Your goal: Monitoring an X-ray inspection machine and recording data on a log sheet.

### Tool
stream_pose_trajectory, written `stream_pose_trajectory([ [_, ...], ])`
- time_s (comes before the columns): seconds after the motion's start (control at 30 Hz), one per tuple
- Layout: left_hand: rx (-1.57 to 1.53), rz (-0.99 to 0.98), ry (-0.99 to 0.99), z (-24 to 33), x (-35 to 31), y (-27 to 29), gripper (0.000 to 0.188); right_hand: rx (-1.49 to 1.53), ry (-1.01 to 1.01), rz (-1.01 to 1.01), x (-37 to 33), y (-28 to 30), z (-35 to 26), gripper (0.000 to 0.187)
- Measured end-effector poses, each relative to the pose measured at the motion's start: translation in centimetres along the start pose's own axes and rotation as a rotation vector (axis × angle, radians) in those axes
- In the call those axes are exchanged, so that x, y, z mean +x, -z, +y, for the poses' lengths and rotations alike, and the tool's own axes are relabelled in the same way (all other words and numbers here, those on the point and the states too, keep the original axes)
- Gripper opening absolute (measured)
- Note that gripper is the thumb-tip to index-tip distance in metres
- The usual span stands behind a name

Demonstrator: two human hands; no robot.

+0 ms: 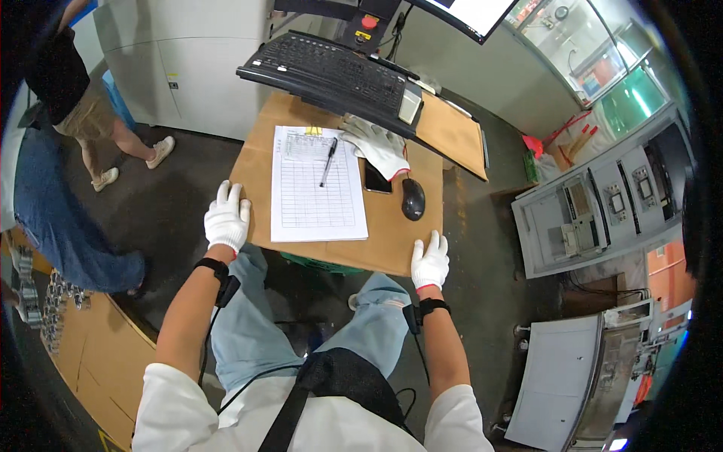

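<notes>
Centre of frame, I note a brown table point(393, 252); white paper point(316, 209) on it, gridded. Left hand point(227, 217), right hand point(430, 261): gloved, loosely open at table edges, empty.

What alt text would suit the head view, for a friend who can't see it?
A person's white-gloved left hand and right hand are at opposite sides of a brown tabletop, which holds a printed form with a pen on it, a smartphone, work gloves and a computer mouse. Beyond is a raised black keyboard.
</notes>
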State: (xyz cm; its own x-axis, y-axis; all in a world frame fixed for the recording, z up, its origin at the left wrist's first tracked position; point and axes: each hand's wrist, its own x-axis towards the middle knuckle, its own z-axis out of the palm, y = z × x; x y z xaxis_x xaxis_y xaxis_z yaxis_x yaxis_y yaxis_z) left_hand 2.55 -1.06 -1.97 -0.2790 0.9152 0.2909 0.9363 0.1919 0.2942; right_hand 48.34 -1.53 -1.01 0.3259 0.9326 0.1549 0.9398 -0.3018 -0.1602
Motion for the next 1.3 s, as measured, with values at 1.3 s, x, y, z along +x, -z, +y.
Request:
stream_pose_trajectory([
  [1.3,0.062,-0.105,0.045,-1.2,0.9,-2.2,0.045,0.300,-0.411,-0.664,-10.8,-5.0,15.1,0.072],
])
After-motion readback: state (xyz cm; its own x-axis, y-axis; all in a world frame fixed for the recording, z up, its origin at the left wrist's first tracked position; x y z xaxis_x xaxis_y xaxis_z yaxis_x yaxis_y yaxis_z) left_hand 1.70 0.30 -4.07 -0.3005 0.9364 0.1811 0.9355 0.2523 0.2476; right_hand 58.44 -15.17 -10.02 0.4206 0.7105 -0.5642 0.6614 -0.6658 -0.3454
